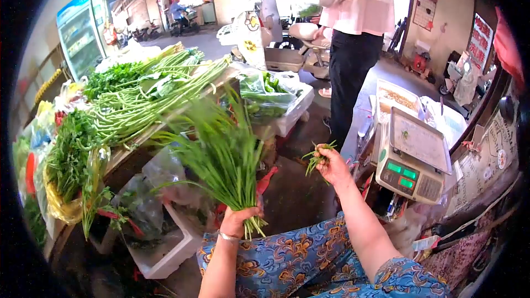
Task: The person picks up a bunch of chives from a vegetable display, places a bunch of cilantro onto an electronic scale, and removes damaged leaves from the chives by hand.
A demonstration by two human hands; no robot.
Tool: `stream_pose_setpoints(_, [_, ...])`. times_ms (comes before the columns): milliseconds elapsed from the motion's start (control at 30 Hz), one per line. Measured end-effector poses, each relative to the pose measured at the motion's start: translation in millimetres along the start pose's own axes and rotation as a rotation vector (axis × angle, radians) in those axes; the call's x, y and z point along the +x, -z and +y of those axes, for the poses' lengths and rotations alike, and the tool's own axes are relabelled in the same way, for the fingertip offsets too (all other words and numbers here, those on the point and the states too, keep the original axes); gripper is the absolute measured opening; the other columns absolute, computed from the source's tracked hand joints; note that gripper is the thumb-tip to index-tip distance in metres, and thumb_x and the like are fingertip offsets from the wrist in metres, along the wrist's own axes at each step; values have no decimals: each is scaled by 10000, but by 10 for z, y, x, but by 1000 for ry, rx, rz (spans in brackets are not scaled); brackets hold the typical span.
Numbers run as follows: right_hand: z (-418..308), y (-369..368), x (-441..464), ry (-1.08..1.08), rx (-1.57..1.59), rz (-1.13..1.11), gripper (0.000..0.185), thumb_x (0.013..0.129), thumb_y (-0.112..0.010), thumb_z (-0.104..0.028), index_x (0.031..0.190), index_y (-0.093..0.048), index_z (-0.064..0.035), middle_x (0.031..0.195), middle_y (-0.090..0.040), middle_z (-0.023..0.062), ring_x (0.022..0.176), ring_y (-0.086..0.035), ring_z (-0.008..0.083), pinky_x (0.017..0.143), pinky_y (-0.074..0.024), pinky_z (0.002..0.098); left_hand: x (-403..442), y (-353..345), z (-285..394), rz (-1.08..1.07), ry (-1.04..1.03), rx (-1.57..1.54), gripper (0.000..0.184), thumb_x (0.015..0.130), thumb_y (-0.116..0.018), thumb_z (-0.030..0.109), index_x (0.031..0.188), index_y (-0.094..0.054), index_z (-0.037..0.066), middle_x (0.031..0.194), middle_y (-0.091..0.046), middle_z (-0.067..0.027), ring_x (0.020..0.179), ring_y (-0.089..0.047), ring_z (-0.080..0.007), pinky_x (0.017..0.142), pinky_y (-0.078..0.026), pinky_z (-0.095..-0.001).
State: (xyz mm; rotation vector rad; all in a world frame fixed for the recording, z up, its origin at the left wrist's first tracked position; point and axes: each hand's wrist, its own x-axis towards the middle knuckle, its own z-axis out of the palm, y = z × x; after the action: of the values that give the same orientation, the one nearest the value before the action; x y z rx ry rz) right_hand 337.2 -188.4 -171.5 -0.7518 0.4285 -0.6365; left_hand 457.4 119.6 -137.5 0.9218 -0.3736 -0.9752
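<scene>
My left hand [240,222] is closed around the lower stems of a large bunch of garlic chives [223,157]. The leaves fan upward, blurred at the tips, and the cut stem ends stick out below my fist. Off to the right, my right hand [334,168] pinches a small tuft of green scraps [314,160], apart from the bunch. Just beyond that hand stands a digital scale [411,179] with lit green displays. A few green bits lie on its metal pan [422,146].
Long beans [130,105] and leafy greens [69,149] cover the stall on the left. A white foam box [165,256] sits below it, and another crate [295,113] holds bagged greens. A person in dark trousers [353,77] stands ahead, beside a parked scooter [309,36].
</scene>
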Motion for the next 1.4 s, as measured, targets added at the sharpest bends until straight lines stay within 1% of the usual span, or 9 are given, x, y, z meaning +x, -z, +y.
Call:
stream_pose_setpoints(400, [362,-336,-52,-233,-144,-240,105,875,-667,-117,972,-631,-101,813,-598,0,604,-516,97,531,-414,222,66,-22,-24,-36,36,216,296,667,-709,-13,950,-621,-2,789,-647,-76,681,-617,-179,624,-497,-302])
stream_pose_setpoints(800, [855,-535,-134,-359,-125,-154,102,920,-560,-95,1004,-617,-94,815,-587,-6,651,-525,107,526,-399,246,47,-55,-79,-40,91,199,310,668,-688,-43,971,-627,-16,824,-670,-110,700,-638,-198,652,-523,-316])
stream_pose_setpoints(900, [814,-459,-121,-367,68,-338,137,913,-553,-80,1034,-615,-95,849,-612,4,666,-539,111,534,-412,249,53,-29,-119,-33,101,204,323,668,-679,-53,986,-633,-18,839,-677,-119,706,-643,-201,654,-526,-317])
stream_pose_setpoints(1000, [705,-535,-111,-301,167,-180,151,899,-603,-109,1045,-607,-147,815,-609,-52,546,-436,33,467,-340,177,69,-28,-122,9,102,216,332,661,-671,-66,988,-637,-24,842,-681,-124,712,-645,-201,648,-527,-317])
stream_pose_setpoints(1067, [574,-625,-177,-245,163,-227,141,895,-606,-106,1032,-606,-134,881,-653,1,533,-399,40,466,-318,177,116,45,-174,-4,71,280,329,655,-674,-65,980,-636,-28,833,-679,-122,713,-644,-200,643,-525,-316])
stream_pose_setpoints(1200, [608,-403,-34,-207,-3,-294,170,883,-614,-79,1048,-638,-115,984,-631,1,679,-541,91,525,-433,234,176,147,-275,14,6,274,329,639,-696,-51,960,-645,-5,826,-673,-83,714,-641,-186,639,-520,-308])
stream_pose_setpoints(1300, [609,-226,28,116,-304,-334,338,762,-641,61,1079,-640,-57,1070,-619,55,796,-579,129,602,-486,255,115,127,-224,102,85,283,307,643,-704,-28,943,-649,3,820,-659,-60,699,-633,-173,630,-512,-301])
stream_pose_setpoints(1367, [578,-134,96,427,-672,-290,329,763,-646,60,1074,-635,-46,1051,-612,59,838,-582,134,614,-492,256,89,119,-204,97,81,276,285,656,-685,-23,938,-644,-6,807,-649,-67,684,-624,-178,618,-505,-299])
stream_pose_setpoints(1400, [462,-243,14,378,-606,-232,266,800,-647,13,1056,-630,-56,1012,-608,50,827,-576,126,601,-481,250,77,95,-188,68,49,234,283,662,-672,-26,943,-641,-11,799,-642,-72,675,-618,-181,611,-502,-300])
